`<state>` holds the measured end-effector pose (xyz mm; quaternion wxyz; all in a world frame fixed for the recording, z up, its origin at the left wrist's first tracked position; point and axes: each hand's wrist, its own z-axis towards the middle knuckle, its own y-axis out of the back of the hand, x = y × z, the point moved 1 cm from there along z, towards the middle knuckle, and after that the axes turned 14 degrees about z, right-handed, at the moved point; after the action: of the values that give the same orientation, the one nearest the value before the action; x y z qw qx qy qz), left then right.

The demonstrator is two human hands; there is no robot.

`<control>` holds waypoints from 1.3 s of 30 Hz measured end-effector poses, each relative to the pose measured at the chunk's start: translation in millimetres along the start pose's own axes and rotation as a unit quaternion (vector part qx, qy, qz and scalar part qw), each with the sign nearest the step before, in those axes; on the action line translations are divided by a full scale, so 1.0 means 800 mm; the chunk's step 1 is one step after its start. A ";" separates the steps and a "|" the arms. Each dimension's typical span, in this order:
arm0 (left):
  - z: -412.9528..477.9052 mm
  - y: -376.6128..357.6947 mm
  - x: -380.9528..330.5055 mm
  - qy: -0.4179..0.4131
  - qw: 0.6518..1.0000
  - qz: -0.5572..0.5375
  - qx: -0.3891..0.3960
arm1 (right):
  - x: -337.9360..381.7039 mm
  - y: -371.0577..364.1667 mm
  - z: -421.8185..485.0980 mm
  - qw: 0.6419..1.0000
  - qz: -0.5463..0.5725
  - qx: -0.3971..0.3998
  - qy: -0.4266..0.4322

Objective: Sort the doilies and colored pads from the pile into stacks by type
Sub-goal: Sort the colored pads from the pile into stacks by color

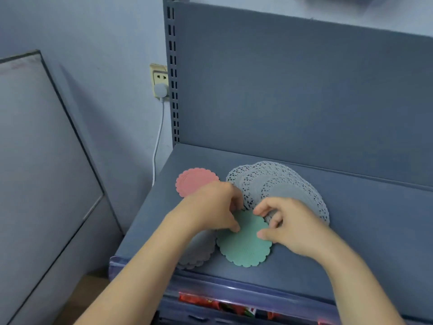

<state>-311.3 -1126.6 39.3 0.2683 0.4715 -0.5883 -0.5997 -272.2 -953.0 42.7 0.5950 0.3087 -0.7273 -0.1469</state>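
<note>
While left hand (215, 207), right hand (289, 227) pinch green pad (246, 250), doilies (283, 184) fan behind.

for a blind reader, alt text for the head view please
The left hand pinches a green scalloped pad on a grey shelf, the right hand touching its edge. White lace doilies fan behind; a pink pad lies left.

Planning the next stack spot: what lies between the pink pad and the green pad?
Head view: the left hand, pinching the green pad, covers the stretch up to the pink pad.
</note>
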 end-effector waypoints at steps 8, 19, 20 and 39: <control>0.010 0.008 -0.086 -0.054 0.985 0.074 -0.148 | -0.047 0.078 -0.087 0.992 0.011 -0.122 0.020; 0.044 -0.059 -0.467 -0.237 0.929 0.189 -0.211 | -0.253 0.286 -0.341 0.939 -0.134 -0.301 -0.095; 0.049 -0.070 -0.508 -0.258 0.925 0.194 -0.202 | -0.278 0.307 -0.371 0.932 -0.145 -0.310 -0.119; 0.303 -0.210 -1.100 -0.417 0.891 0.152 -0.090 | -0.658 0.638 -0.580 0.901 -0.060 -0.355 -0.244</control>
<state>-124.1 -218.0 65.1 0.1273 0.0562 -0.6542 -0.7434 84.9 -162.1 46.8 0.4588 0.0745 -0.7299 -0.5012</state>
